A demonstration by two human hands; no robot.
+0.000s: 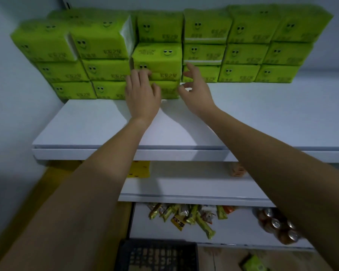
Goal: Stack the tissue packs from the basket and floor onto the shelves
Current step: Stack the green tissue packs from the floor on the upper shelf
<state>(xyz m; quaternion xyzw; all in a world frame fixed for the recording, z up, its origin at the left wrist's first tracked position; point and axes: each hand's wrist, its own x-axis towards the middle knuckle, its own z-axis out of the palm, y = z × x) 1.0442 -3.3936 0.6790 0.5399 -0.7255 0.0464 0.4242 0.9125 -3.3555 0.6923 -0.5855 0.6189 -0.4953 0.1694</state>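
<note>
Rows of green tissue packs (243, 53) fill the top shelf (86, 124) and 1 floor pack (254, 266) remains, while the left hand (141, 94) presses them flat-fingered and the right hand (197, 90) is spread, empty.

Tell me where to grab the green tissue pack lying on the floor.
Come from above: the tissue pack lies on the floor right of the basket, broad face up and nothing over it. Likely pinch across its two long sides.

Dim, bluish light. Soft forearm shadows lie on the white shelf (86, 124) just below the left hand (142, 94) and right hand (196, 90). Print on the tissue packs (157, 55) beyond them is blurred; wide-angle distortion bends the shelf edges.
</note>
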